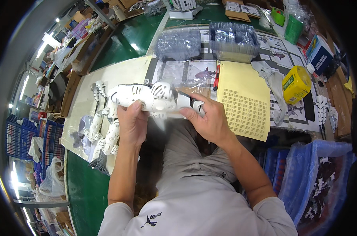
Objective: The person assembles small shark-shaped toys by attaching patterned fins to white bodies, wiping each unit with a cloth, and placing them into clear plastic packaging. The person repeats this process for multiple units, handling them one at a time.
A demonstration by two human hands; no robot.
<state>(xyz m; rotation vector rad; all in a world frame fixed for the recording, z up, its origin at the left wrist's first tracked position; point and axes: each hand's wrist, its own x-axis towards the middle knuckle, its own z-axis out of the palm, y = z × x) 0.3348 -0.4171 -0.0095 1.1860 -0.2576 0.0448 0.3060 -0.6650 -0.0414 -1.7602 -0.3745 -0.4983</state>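
A white, shark-like plastic toy with dark slots and pointed fins is held level above the table's front edge. My left hand grips its body from below, thumb on the near side. My right hand is closed round the white and black end piece, thumb and fingers on either side of it. The fin under the middle is blurred. Whether the end piece is fully joined to the body I cannot tell. Left of my left hand lie several white slotted toy parts, and a dark grey part sits by the table's edge.
Two clear plastic trays stand at the back. Right of the toy are a red utility knife, a yellow label sheet, a white glove and a yellow bottle. A blue crate lined with plastic stands low at right.
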